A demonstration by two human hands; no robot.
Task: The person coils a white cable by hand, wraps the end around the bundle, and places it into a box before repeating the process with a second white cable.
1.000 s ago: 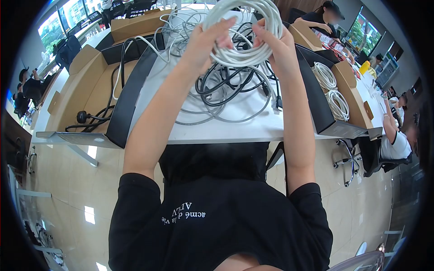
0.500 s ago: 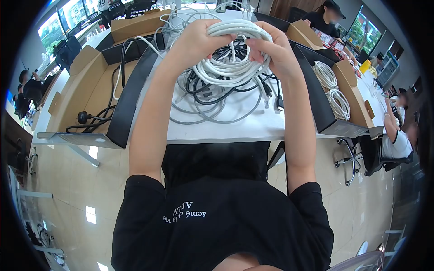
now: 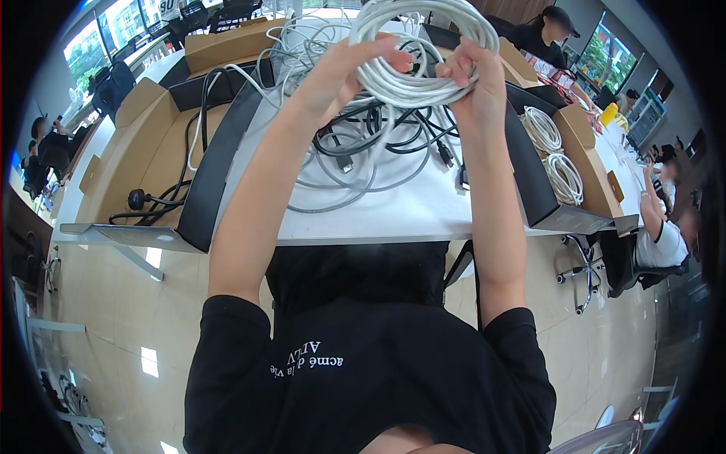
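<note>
A thick coil of white cable [image 3: 420, 92] is raised above the table, turned so that its open ring faces me. My right hand [image 3: 480, 83] is closed around the coil's right side with the fingers curled inward. At the left side, my left hand [image 3: 336, 79] grips the coil, its fingertips reaching into the ring. Beneath lies a tangle of black cables [image 3: 370, 136] with dark connectors, and a loose grey cable [image 3: 333, 206] loops towards me on the tabletop. More white cable [image 3: 314, 41] is heaped behind my left hand.
On the left, an open cardboard box [image 3: 136, 166] contains black cables with a round plug [image 3: 136, 199]. Another open box [image 3: 586, 151] on the right contains coiled white cables [image 3: 563, 178]. A person in a dark cap [image 3: 556, 23] sits across at the far right.
The white coil has moved up and slightly right, and has tilted so its ring shows more openly. Both hands have shifted their grip to the coil's sides.
</note>
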